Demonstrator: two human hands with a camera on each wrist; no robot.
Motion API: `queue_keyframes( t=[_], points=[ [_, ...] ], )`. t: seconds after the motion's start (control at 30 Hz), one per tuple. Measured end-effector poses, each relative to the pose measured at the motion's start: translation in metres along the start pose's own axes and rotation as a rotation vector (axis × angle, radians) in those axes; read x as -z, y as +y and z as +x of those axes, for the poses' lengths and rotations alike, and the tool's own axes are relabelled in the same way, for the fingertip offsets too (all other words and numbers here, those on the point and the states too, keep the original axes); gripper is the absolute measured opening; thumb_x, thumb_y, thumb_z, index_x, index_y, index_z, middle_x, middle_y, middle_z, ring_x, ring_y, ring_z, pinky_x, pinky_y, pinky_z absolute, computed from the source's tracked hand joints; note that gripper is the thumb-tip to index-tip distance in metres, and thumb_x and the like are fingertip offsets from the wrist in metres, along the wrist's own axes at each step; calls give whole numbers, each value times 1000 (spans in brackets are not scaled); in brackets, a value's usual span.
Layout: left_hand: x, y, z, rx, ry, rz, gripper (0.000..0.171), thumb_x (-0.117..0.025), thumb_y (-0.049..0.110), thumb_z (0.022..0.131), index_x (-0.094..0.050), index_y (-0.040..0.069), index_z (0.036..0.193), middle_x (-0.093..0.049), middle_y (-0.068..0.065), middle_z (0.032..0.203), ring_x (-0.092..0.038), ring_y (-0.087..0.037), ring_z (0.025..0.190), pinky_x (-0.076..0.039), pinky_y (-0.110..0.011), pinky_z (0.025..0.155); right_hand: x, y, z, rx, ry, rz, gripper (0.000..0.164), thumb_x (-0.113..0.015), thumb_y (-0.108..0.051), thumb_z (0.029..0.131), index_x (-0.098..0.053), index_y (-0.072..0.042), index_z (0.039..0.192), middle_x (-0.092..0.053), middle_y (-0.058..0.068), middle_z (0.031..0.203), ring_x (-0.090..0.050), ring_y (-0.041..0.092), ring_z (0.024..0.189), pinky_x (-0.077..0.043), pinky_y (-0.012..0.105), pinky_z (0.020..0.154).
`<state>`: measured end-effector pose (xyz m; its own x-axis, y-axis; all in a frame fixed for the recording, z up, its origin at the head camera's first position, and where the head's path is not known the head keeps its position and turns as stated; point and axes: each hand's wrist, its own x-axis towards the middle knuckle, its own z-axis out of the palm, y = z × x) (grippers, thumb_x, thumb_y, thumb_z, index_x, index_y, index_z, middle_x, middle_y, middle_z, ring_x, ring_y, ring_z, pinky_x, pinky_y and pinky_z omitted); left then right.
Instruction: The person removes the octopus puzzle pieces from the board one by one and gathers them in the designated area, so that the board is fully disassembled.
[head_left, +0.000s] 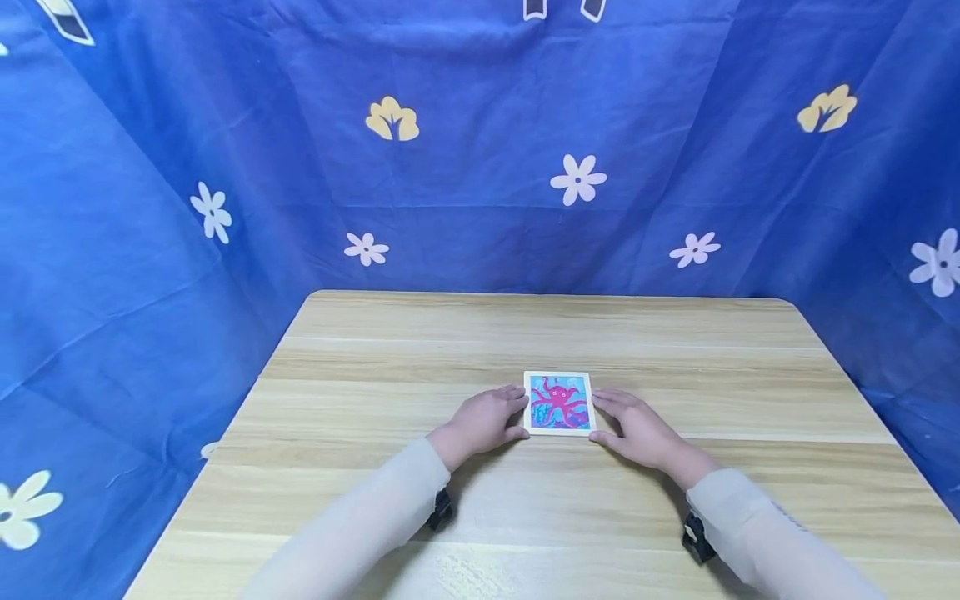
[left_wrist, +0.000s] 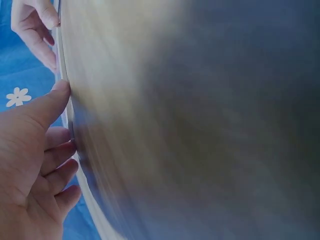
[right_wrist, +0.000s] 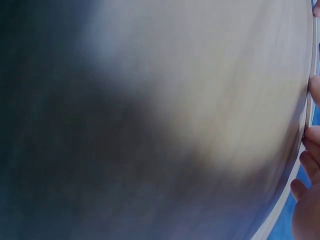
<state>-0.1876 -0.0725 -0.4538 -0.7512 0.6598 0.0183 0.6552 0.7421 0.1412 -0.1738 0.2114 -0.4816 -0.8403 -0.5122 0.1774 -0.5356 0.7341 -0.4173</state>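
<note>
A small square picture board (head_left: 559, 403) with a white border lies flat on the wooden table (head_left: 420, 333); it shows a pink octopus on blue. At its left edge my left hand (head_left: 482, 422) touches it, thumb near the lower corner and fingers higher up. From the other side my right hand (head_left: 643, 432) touches the right edge in the same manner. In the left wrist view the left hand (left_wrist: 25, 170) has relaxed, spread fingers. Only part of the right hand (right_wrist: 309, 210) shows in the right wrist view; the board is hardly visible there.
Blue cloth (head_left: 480, 167) printed with white flowers and yellow shapes hangs behind the table and along its sides. A black wrist device (head_left: 441, 509) sits under the left sleeve, and another black device (head_left: 697, 537) under the right sleeve.
</note>
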Motion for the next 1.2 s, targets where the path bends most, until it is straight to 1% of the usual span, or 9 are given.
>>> queue_keyframes(
  t=[0.17,0.27,0.4,0.63,0.87,1.07,1.2],
  points=[
    [1,-5,-13,-21,21,3,60,-67,42,87,-57,0,130,-53,-16,135,-46,-28,127,-38,-38,105,-2,-9,1,27,-15,12,64,-73,-33,84,-53,6,131,-48,18,138,-41,35,129,-31,49,108],
    [2,-6,-20,-32,31,-2,60,-67,41,87,-57,-1,129,-53,-17,133,-47,-29,126,-38,-39,105,-5,-15,1,37,-20,-3,64,-72,-34,85,-53,5,131,-49,18,138,-41,34,130,-31,49,108],
    [4,-7,-28,-35,31,-7,61,-67,41,87,-57,-2,128,-53,-17,133,-47,-30,126,-37,-39,105,-8,-22,1,53,-14,-25,64,-72,-35,85,-54,6,130,-50,19,136,-42,36,129,-31,50,107],
    [6,-8,-42,-37,30,-2,60,-67,41,87,-57,-2,128,-53,-18,133,-47,-30,126,-38,-40,105,-13,-29,-2,81,1,-48,65,-72,-37,84,-55,7,128,-51,20,134,-44,36,126,-33,49,106],
    [5,-4,-53,-44,50,-6,60,-68,41,86,-58,-2,127,-54,-18,132,-49,-30,124,-39,-41,103,-15,-37,-7,68,-19,-54,65,-71,-39,84,-55,4,130,-51,17,136,-44,34,127,-33,48,107],
    [3,-4,-58,-41,38,11,62,-66,43,87,-57,-1,129,-52,-17,134,-48,-29,125,-38,-40,104,-17,-42,-11,49,-28,-58,67,-71,-42,84,-54,3,132,-50,16,137,-43,33,128,-32,49,107],
    [3,-3,-63,-41,38,9,62,-65,45,87,-57,0,130,-52,-16,135,-48,-29,126,-38,-41,104,-19,-44,-14,53,-21,-69,67,-70,-43,85,-54,3,131,-50,16,137,-43,33,128,-32,50,106]
  ],
)
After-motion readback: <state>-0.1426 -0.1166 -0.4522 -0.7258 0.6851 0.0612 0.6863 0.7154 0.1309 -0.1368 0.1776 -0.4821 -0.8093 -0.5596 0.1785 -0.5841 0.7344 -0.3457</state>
